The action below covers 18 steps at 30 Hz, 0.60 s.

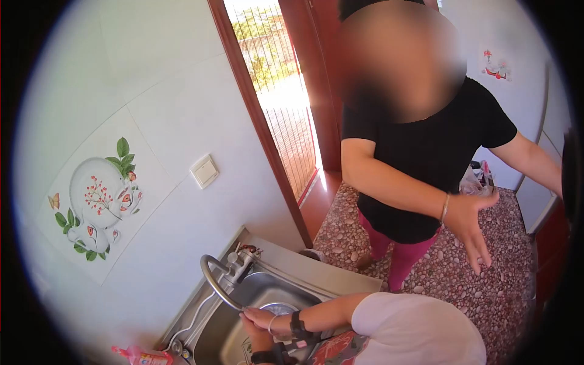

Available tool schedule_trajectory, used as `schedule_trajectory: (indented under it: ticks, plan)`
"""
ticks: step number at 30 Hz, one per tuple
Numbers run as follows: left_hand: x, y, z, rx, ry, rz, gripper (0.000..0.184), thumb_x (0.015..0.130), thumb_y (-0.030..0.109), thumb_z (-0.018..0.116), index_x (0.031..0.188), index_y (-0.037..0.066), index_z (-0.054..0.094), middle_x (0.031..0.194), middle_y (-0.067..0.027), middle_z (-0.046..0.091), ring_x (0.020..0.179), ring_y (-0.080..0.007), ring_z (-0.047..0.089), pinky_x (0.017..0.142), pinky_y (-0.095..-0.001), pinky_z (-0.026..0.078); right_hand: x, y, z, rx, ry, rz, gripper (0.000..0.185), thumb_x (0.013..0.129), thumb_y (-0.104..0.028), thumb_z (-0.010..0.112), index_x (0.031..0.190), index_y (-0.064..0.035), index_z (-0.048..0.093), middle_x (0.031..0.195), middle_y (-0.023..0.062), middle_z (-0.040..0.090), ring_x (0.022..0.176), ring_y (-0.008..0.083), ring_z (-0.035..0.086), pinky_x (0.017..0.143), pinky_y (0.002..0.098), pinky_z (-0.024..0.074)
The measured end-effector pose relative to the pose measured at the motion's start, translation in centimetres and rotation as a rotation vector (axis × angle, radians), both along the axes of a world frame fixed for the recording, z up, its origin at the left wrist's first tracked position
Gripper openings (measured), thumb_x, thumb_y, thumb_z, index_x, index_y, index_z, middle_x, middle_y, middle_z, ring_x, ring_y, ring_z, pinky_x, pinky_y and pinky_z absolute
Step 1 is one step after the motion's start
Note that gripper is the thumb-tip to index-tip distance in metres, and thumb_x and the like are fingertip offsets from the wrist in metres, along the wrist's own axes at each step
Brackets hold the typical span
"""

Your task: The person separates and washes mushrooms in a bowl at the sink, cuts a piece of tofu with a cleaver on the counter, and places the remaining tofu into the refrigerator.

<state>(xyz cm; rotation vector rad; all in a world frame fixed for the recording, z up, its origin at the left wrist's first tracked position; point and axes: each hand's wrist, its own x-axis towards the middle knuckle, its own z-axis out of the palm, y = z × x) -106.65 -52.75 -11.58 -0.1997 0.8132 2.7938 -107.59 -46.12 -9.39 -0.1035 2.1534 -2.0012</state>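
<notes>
Over the steel sink [286, 281], my right hand [260, 317] is closed beside the outlet of the curved faucet [213, 280]. What it holds, if anything, is too small to make out. My left hand [255, 333] comes up from below and touches my right hand, its fingers mostly hidden. Both wrists wear black bands. A round metal strainer or bowl [277, 308] sits in the basin behind my right hand.
Another person in a black shirt [420, 164] stands across the counter, one hand [468, 225] spread open. A pink bottle [146, 356] lies at the bottom left, beside a white hose. A doorway [277, 79] is behind, and a bag [477, 181] rests on the floor.
</notes>
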Motion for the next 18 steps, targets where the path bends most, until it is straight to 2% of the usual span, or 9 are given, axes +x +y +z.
schedule_trajectory:
  ticks: [1,4,8,10,12,13,15,17,18]
  plan:
    - [-0.5,-0.6,-2.1,0.007,0.016,0.015,0.034,0.094,0.038,0.037,0.107,0.009,0.052,0.103,-0.0049,0.056,0.098,-0.0193,0.053,0.087,-0.0349,0.044,0.6,-0.1,1.0,0.112,0.100,-0.015,0.048,0.092,-0.047,0.033,0.107,-0.0080,0.056,0.104,0.0111,0.060,0.102,0.0300,0.055,0.089,0.0353,0.0422]
    - [0.0,-1.0,-4.2,-0.009,0.041,0.070,0.033,0.094,0.036,0.038,0.108,0.009,0.052,0.103,-0.0049,0.056,0.098,-0.0191,0.052,0.088,-0.0344,0.043,-5.2,-2.2,-7.3,0.038,-0.021,0.202,0.047,0.092,-0.045,0.033,0.116,-0.0099,0.053,0.115,0.0122,0.057,0.110,0.0282,0.052,0.091,0.0355,0.0401]
    - [0.7,0.7,-1.2,0.044,-0.064,0.096,0.032,0.093,0.034,0.042,0.108,0.009,0.052,0.106,-0.0055,0.056,0.097,-0.0197,0.053,0.086,-0.0339,0.043,1.3,-0.9,2.1,0.148,-0.002,-0.026,0.050,0.092,-0.046,0.035,0.115,-0.0049,0.053,0.114,0.0145,0.058,0.109,0.0301,0.053,0.089,0.0359,0.0415]
    - [0.8,0.9,1.3,0.231,-0.123,0.075,0.031,0.092,0.033,0.043,0.108,0.008,0.052,0.107,-0.0059,0.056,0.097,-0.0201,0.054,0.086,-0.0336,0.044,1.6,-0.8,1.0,0.147,0.130,-0.061,0.051,0.091,-0.046,0.036,0.113,-0.0028,0.054,0.111,0.0158,0.059,0.106,0.0313,0.054,0.087,0.0368,0.0427]
    - [1.4,0.5,3.0,0.693,-0.211,0.051,0.031,0.091,0.032,0.045,0.109,0.008,0.053,0.108,-0.0062,0.057,0.096,-0.0204,0.054,0.085,-0.0334,0.044,0.1,-1.6,-2.3,0.070,0.391,-0.008,0.052,0.091,-0.046,0.036,0.109,-0.0012,0.057,0.107,0.0174,0.061,0.102,0.0328,0.057,0.085,0.0382,0.0446]
    - [1.5,0.7,3.7,0.765,-0.233,0.058,0.030,0.091,0.032,0.046,0.109,0.008,0.053,0.108,-0.0064,0.057,0.096,-0.0206,0.055,0.085,-0.0332,0.044,0.1,-2.2,-3.0,0.078,0.339,-0.009,0.051,0.091,-0.045,0.036,0.111,-0.0023,0.055,0.109,0.0173,0.059,0.104,0.0327,0.055,0.087,0.0380,0.0432]
    - [1.4,2.8,4.1,0.001,-0.148,0.117,0.032,0.094,0.036,0.039,0.105,0.010,0.052,0.104,-0.0044,0.056,0.097,-0.0185,0.052,0.088,-0.0336,0.041,0.2,-3.1,-3.6,0.094,0.239,-0.009,0.050,0.091,-0.045,0.036,0.116,-0.0047,0.053,0.114,0.0170,0.057,0.108,0.0324,0.052,0.091,0.0374,0.0402]
    - [1.9,2.3,4.4,0.694,-0.081,0.059,0.032,0.093,0.037,0.039,0.104,0.011,0.053,0.102,-0.0042,0.056,0.095,-0.0189,0.053,0.087,-0.0346,0.042,0.2,-3.4,-3.7,0.116,0.139,-0.016,0.050,0.091,-0.045,0.036,0.121,-0.0070,0.051,0.119,0.0167,0.054,0.113,0.0322,0.049,0.095,0.0369,0.0372]
    - [1.8,1.9,3.6,0.672,-0.089,0.048,0.031,0.093,0.036,0.040,0.103,0.010,0.053,0.101,-0.0044,0.056,0.095,-0.0192,0.053,0.086,-0.0352,0.042,0.2,-3.1,-3.8,0.136,0.089,-0.021,0.050,0.092,-0.044,0.035,0.123,-0.0082,0.049,0.122,0.0165,0.053,0.115,0.0321,0.047,0.097,0.0366,0.0358]
